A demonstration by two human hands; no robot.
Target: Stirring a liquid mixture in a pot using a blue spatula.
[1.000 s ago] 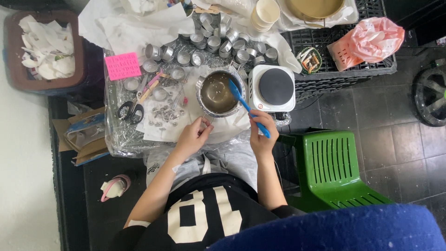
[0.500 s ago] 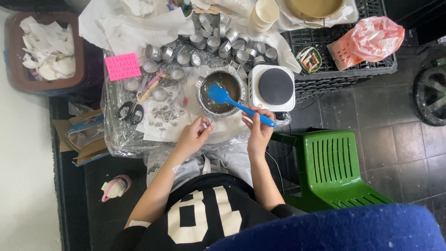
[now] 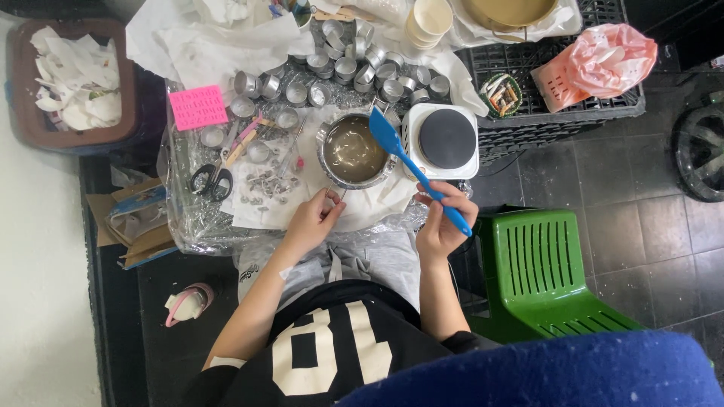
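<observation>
Dark floor tiles lie under a messy table [image 3: 188, 226] wrapped in plastic. On it sits a metal pot [image 3: 353, 151], beside a white hot plate [image 3: 445, 141]. The right hand [image 3: 443, 222] is closed around a blue spatula [image 3: 416, 167], its blade over the pot's rim. The left hand [image 3: 313, 220] curls at the pot's handle.

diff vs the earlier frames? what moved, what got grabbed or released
The right hand lifted the blue spatula: a second ago its head was down in the metal pot, half a second ago over the liquid, now raised past the pot's right rim, by the white hot plate. Nothing grabbed or released. The left hand stayed at the pot's near edge; pot and small metal cups unmoved.
</observation>
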